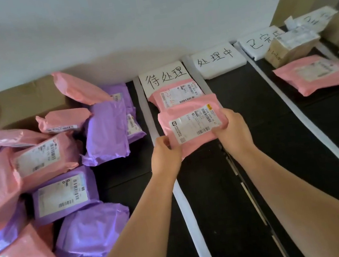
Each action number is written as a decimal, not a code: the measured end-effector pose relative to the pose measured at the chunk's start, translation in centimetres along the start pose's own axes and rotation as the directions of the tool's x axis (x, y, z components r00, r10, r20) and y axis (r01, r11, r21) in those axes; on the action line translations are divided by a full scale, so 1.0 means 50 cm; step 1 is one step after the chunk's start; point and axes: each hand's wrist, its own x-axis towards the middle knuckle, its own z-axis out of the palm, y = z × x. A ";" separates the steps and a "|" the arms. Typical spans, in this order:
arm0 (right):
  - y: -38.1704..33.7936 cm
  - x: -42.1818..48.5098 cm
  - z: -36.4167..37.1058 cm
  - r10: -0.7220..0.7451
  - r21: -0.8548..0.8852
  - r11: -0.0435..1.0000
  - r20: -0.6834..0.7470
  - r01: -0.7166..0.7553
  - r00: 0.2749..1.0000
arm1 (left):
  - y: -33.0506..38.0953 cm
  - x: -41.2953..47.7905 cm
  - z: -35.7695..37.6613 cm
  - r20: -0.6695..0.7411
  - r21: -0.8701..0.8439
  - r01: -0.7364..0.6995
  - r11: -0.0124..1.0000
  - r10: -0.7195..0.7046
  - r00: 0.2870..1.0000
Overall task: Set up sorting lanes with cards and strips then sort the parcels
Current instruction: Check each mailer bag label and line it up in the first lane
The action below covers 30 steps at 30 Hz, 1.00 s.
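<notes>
While both hands grip it, the pink parcel (192, 124) sits in the first lane, its far edge overlapping a second pink parcel (175, 96) just below the first card (165, 77); can't tell if it's down on the black tabletop (277, 144) or lifted. Left hand (164, 151) pinches the near-left corner, right hand (232, 132) curls round the near-right edge. Material: glossy crinkled poly film, flat rectangle, white barcode label face up. I count three readable handwritten white cards: first, middle card (215, 60), third card (258, 44), plus a blurred fourth card (315, 17) far right. Three soft white strips (147, 114) clearly run between lanes. Third lane holds one pink mailer (313, 74) and one small taped carton (287, 48). Left pile: five purple mailers (110, 130), at least seven pile pinks (44, 158), overlapping, against one brown cardboard box (31, 101)
</notes>
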 end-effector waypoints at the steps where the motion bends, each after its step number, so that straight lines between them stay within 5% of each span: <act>1: 0.005 0.013 0.006 -0.015 -0.031 0.999 0.014 0.015 1.000 | 0.003 0.012 0.003 0.010 0.013 -0.001 1.000 0.001 1.000; 10: 0.025 0.032 0.035 0.019 -0.188 0.982 0.073 -0.005 0.997 | -0.007 0.026 0.013 0.152 0.180 -0.024 0.983 -0.004 0.988; 23: -0.147 -0.147 0.035 -0.179 -0.108 0.980 -0.106 0.167 0.978 | -0.113 -0.122 -0.167 -0.111 0.031 -0.078 0.997 0.081 0.991; 30: -0.200 -0.350 0.184 -0.252 -0.135 0.954 0.129 0.269 0.959 | -0.318 -0.216 -0.305 -0.167 0.387 -0.078 0.919 0.153 0.974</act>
